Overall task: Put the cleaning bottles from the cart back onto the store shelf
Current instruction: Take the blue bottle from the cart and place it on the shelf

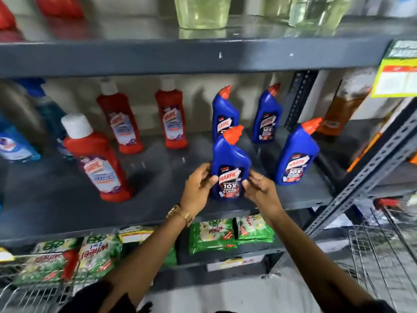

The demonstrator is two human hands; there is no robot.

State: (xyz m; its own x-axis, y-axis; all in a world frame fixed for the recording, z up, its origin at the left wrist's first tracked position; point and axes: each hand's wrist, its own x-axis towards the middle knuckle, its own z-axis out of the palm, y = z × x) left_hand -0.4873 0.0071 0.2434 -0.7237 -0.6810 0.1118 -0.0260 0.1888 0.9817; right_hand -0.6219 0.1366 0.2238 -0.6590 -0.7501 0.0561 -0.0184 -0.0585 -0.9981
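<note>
Both hands cup one blue bottle (pixel 230 163) at the shelf's (pixel 158 213) front edge: the left hand (pixel 197 188), a gold watch (pixel 180 213) on its wrist, curls its fingers around the bottle's left side, and the right hand (pixel 259 188) presses its right side, the bottle standing upright with its base on the shelf. Beside it at the front stand a second blue bottle (pixel 296 152) toward the right edge and a red bottle (pixel 99 159) to the left. Farther back, two more blue bottles (pixel 225 111) and two red bottles (pixel 170 116) line the rear edge.
</note>
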